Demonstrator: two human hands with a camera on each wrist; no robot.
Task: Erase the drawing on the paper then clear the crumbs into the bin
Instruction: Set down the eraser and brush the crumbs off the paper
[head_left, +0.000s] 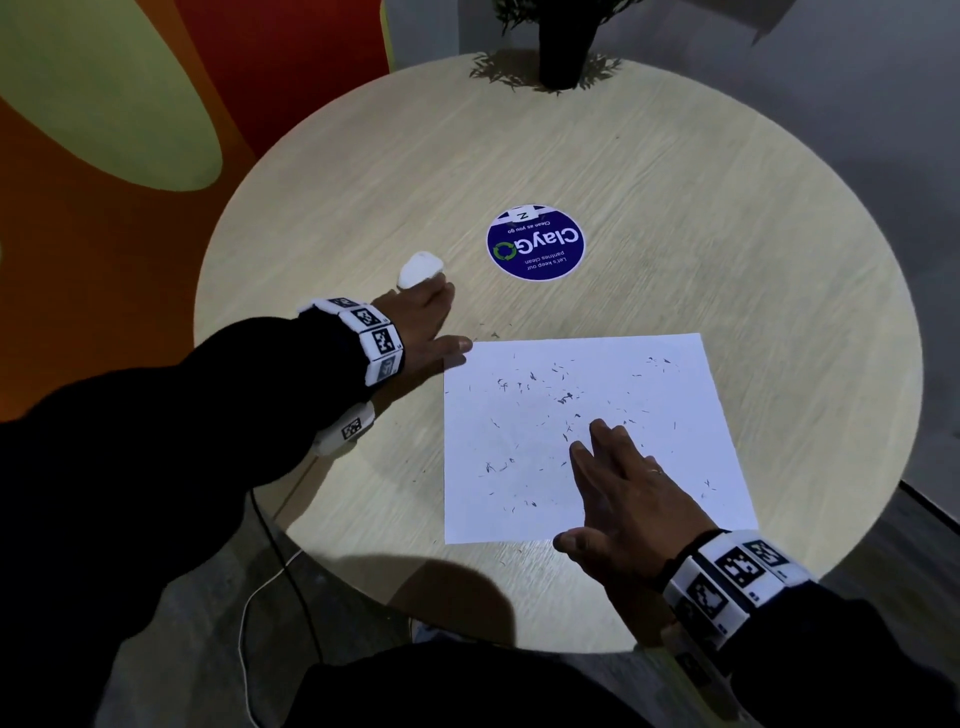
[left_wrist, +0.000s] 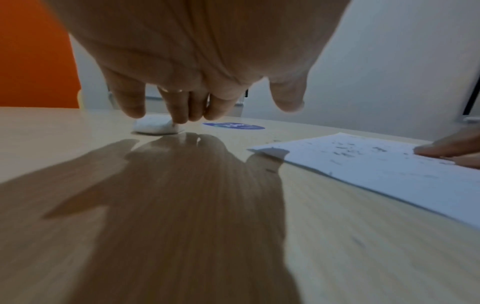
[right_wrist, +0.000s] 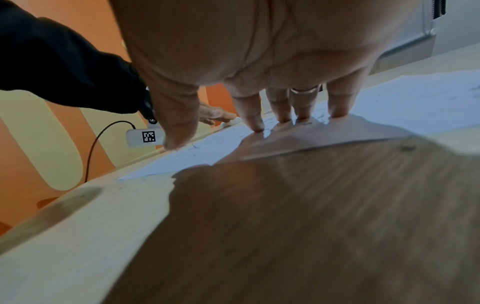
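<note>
A white sheet of paper (head_left: 649, 415) lies on the round wooden table (head_left: 675, 182), strewn with dark eraser crumbs (head_left: 563, 397); I make out no drawing on it. My right hand (head_left: 613, 483) presses flat on the paper's near part, fingers spread; the right wrist view shows the fingertips (right_wrist: 337, 114) on the sheet (right_wrist: 415, 96). My left hand (head_left: 439, 317) reaches left of the paper, with straight fingers (left_wrist: 179, 111) touching or just over a white eraser (head_left: 421, 267) (left_wrist: 155, 126) that lies on the table. A few crumbs (head_left: 493, 332) lie off the paper by the left thumb.
A round blue sticker (head_left: 535, 241) is stuck to the table beyond the paper. A dark plant pot (head_left: 563, 47) stands at the far edge. A cable (head_left: 260, 571) hangs below the table's near left edge. No bin is in view.
</note>
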